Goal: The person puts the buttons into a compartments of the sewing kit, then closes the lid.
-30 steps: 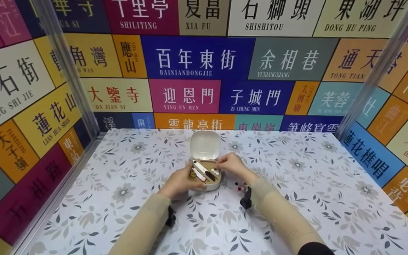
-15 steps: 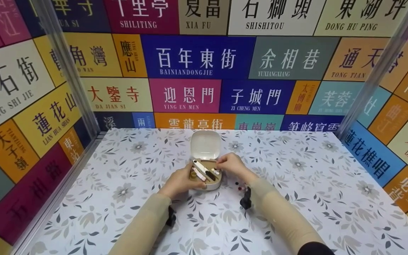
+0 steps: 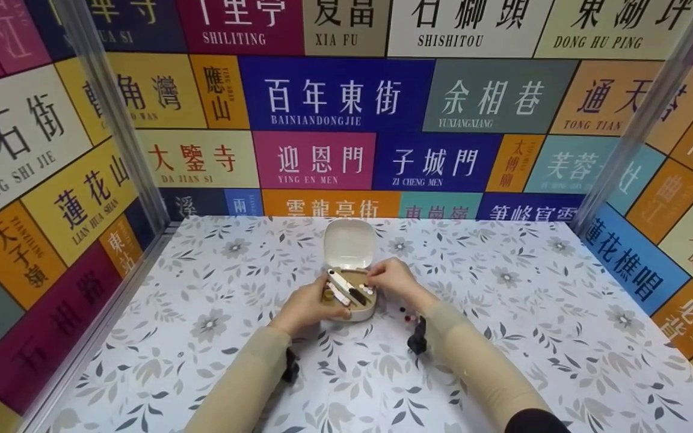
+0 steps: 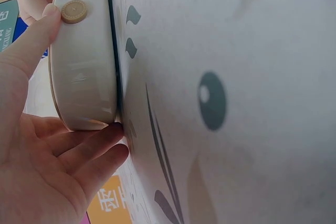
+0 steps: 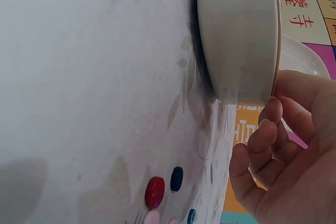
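Observation:
An open white box [image 3: 361, 314] with a raised lid [image 3: 349, 243] stands on the patterned cloth. In it lie a slim white tool with a black end [image 3: 357, 294], a white-and-pink piece [image 3: 338, 296] and small white buttons [image 3: 369, 291]. My left hand [image 3: 307, 308] grips its left side, thumb beside the tan round catch [image 4: 74, 11] and fingers under the wall. At the right rim is my right hand [image 3: 396, 279], thumb and index finger brought together, other fingers curled. I cannot tell whether something is between those fingertips.
On the cloth [image 3: 220, 373], right of the box, lie loose buttons, among them a red button [image 5: 155, 192] and a dark blue button [image 5: 177, 179]. Upright panels with coloured signs [image 3: 316, 162] rise behind the table and along both sides.
Both hands stay at the box in nearly the same pose. The head view has tipped slightly downward, so the scene sits a little higher in it.

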A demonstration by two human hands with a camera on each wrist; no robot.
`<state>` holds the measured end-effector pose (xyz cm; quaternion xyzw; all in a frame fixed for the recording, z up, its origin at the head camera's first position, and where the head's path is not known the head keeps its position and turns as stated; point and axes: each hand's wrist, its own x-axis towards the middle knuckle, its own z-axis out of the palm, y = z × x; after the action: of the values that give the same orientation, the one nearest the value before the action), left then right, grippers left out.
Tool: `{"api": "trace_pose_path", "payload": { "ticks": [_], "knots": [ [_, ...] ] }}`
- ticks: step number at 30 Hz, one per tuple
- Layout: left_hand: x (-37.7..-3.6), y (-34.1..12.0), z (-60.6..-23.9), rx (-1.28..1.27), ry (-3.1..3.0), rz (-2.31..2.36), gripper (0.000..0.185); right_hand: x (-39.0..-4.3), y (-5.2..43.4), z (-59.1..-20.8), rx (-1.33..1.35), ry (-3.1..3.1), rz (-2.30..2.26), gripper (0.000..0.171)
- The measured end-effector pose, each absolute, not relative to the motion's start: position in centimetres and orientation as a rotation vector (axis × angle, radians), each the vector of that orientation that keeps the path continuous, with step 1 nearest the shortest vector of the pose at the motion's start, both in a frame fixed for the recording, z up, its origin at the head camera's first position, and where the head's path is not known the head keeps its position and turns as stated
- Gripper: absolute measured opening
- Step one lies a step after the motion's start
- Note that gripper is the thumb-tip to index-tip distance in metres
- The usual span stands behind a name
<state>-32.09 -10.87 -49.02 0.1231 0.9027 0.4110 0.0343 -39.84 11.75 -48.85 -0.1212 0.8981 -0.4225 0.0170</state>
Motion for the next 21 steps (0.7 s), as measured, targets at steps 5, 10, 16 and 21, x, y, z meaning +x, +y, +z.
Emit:
{"api": "trace_pose_path", "payload": {
  "ticks": [5, 10, 16, 21],
  "knots": [
    [-32.05, -10.85, -48.99, 0.396, 2.786, 1.256, 0.111, -39.82, 11.69, -48.94, -0.369, 2.802, -1.304, 0.009],
    [-31.95, -10.83, -48.90, 0.383, 2.784, 1.258, 0.113, -39.73, 11.65, -48.80, -0.338, 2.781, -1.319, 0.009],
    [-31.88, -10.83, -48.93, 0.364, 2.790, 1.241, 0.115, -39.65, 11.56, -48.67, -0.334, 2.780, -1.333, 0.010],
    [-31.91, -10.89, -48.94, 0.367, 2.781, 1.256, 0.115, -39.62, 11.50, -48.66, -0.308, 2.768, -1.353, 0.010]
  ]
}}
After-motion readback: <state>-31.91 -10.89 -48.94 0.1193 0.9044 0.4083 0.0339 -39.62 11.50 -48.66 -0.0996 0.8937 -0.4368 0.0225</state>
